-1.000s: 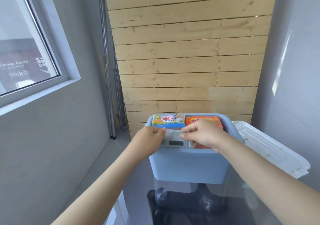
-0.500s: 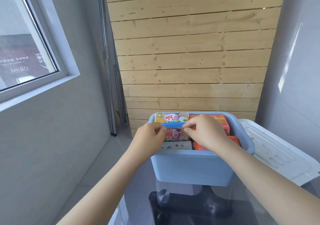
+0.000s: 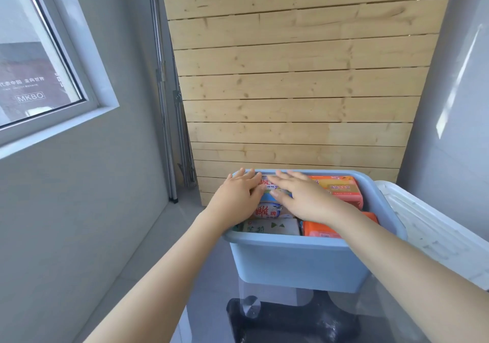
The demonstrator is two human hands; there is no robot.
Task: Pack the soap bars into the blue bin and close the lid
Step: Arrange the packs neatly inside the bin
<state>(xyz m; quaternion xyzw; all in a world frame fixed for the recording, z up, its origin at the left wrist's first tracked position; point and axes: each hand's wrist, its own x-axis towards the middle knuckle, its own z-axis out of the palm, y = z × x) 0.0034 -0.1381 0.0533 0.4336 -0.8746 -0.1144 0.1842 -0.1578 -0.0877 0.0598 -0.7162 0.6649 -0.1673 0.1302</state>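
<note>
Fingers [image 3: 247,177] of the left hand [image 3: 238,197] lie flat and spread, palm down, on the soap bars [image 3: 267,210] in the left half of the bin [image 3: 299,260]; nothing is gripped. The right hand [image 3: 304,197] lies the same way just beside it, its fingers [image 3: 284,181] straight, slightly fanned and pointing toward the far left, pressed on top of the same stack. The thumbs of the two hands nearly meet over a blue-and-white wrapper with red characters.

The bin is light blue, uncovered and filled close to its rim. It stands on a glass surface [image 3: 206,303], near the far edge, just in front of a wall of pale wooden planks [image 3: 299,91]. Inside, the left column holds the wrapped bars under the hands, and at the near wall a white bar [image 3: 270,226] with green marks lies flat. The right column holds an orange pack [image 3: 338,189] at the far end and another orange bar [image 3: 322,230] at the near end; the right forearm crosses over this near one and over the near rim.

The lid [image 3: 434,226], white and ribbed, lies off the bin on its right side, touching or nearly touching the right rim and tilted, running toward the near right corner of the surface.

Through the glass a dark base [image 3: 285,324] shows below the bin. To the left are a grey wall and a window [image 3: 39,59].
</note>
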